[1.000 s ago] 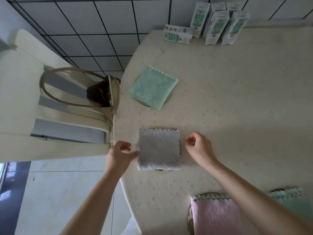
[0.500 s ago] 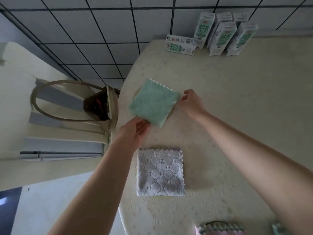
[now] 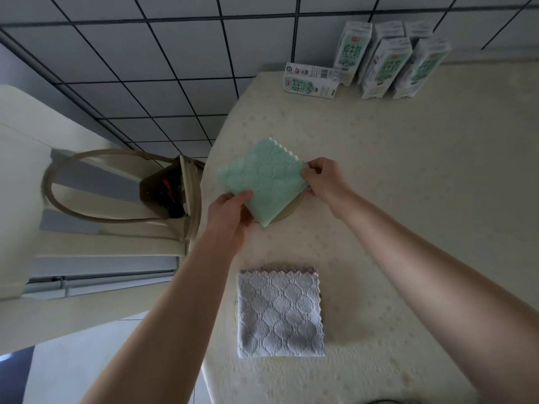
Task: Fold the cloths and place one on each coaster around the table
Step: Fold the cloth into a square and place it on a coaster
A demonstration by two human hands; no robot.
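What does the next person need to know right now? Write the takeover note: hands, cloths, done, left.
Left hand: pinching the near-left corner of the green cloth.
Right hand: pinching the green cloth's right corner.
Green cloth: folded, held partly lifted over its coaster, whose rim shows under the near edge.
Grey cloth: folded, lying flat nearer the body; a sliver of coaster rim shows at its left edge.
Done: grey cloth placed.
Left: settle the green cloth squarely on its coaster, then release. Other coasters are out of view here, so check them.
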